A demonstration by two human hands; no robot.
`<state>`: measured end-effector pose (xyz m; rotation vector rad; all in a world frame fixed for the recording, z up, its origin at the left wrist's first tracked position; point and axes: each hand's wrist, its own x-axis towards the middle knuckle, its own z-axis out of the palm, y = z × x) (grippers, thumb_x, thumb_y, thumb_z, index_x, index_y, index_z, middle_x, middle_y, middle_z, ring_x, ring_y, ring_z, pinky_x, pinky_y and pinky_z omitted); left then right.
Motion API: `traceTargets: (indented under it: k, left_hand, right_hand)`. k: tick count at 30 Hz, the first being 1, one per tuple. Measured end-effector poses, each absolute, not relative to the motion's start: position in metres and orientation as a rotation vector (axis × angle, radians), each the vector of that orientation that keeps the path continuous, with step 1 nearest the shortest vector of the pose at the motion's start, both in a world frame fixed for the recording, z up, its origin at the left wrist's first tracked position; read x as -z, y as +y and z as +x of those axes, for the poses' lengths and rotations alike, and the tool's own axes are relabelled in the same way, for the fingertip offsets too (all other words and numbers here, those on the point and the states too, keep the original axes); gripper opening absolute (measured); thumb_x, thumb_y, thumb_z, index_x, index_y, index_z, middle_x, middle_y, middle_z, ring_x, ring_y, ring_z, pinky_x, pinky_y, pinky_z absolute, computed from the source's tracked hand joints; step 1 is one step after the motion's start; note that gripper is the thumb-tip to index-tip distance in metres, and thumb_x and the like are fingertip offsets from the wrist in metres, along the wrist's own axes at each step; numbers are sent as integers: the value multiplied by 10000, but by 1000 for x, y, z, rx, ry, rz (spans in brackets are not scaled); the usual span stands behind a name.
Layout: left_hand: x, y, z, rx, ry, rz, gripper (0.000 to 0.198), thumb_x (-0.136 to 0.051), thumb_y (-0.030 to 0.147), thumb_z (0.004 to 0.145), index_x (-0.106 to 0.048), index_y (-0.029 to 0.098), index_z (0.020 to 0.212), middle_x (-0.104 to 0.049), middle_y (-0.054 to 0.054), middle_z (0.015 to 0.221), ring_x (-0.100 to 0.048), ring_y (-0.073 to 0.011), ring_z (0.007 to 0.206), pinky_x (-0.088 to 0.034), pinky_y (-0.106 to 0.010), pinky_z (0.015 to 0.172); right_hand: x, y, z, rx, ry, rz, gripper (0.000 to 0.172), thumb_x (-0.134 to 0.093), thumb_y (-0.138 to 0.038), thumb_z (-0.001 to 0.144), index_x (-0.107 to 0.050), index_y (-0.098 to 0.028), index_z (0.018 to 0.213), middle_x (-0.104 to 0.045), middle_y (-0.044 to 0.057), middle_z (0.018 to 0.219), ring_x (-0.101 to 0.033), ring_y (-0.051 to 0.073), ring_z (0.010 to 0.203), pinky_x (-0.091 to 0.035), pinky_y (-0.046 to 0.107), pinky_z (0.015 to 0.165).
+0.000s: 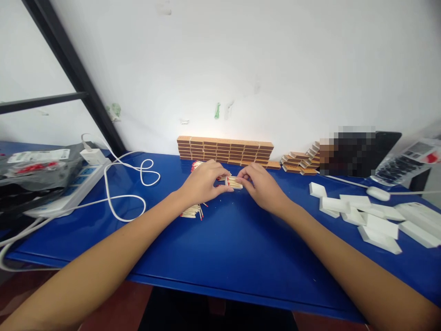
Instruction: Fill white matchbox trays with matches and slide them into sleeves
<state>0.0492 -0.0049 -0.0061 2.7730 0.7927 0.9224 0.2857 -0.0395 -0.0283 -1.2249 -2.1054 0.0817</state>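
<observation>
A small white matchbox tray (234, 183) full of red-tipped matches is held between my hands above the blue table. My left hand (206, 178) pinches its left end between thumb and fingers. At the right end, the thumb and fingers of my right hand (263, 186) are closed on the tray; whether they also grip the matches in it is hard to see. Loose matches (190, 211) lie under and in front of my left wrist, and more matches (196, 164) show behind that hand, partly hidden by it.
Closed brown matchboxes (225, 149) are stacked in rows along the wall. Matchbox sleeves (303, 161) lean in a pile to their right. Several white trays (379, 225) lie scattered at right, near a dark screen (370, 151). At left are a power strip (84, 184) and white cables (107, 184).
</observation>
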Motion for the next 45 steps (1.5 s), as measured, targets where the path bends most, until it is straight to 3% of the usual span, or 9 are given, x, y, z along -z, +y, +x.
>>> traceTargets:
  k: [13, 21, 27, 36, 45]
  left_hand:
    - [0, 3, 42, -984, 961, 2826, 293, -856, 397, 901, -723, 181, 1047, -732, -66, 1021, -645, -256, 988, -509, -390, 888]
    - [-3, 15, 31, -1127, 1201, 2741, 256, -842, 374, 909, -724, 183, 1034, -755, -75, 1063, -658, -278, 1027, -514, -418, 919]
    - [-3, 13, 32, -1053, 1189, 2801, 263, -823, 385, 925, -720, 176, 1047, -747, -76, 1027, -647, -284, 1027, -506, -412, 915]
    - [6, 13, 36, -818, 1051, 2903, 320, -836, 443, 910, -725, 162, 1015, -722, -89, 990, -633, -273, 960, -487, -399, 854]
    - [7, -6, 50, -854, 806, 2698, 328, -846, 438, 906, -741, 197, 1101, -749, -59, 1035, -644, -252, 990, -501, -399, 890]
  right_hand:
    - [26, -44, 284, -42, -2005, -1251, 100, -608, -289, 1016, -628, -224, 942, -598, 50, 876, -574, 224, 820, -452, 362, 739]
    - [44, -35, 268, -287, -2126, -1273, 86, -680, -306, 965, -677, -222, 950, -642, 71, 954, -595, 247, 921, -489, 386, 840]
    - [42, -32, 270, -368, -2223, -1379, 157, -639, -316, 992, -669, -218, 873, -648, 62, 857, -578, 248, 867, -464, 384, 795]
    - [30, -35, 300, -200, -2151, -1277, 169, -567, -324, 1019, -634, -228, 897, -661, 82, 904, -605, 259, 886, -469, 383, 774]
    - [28, -42, 291, -159, -2087, -1260, 125, -566, -284, 1022, -613, -231, 919, -633, 74, 929, -585, 250, 892, -454, 372, 767]
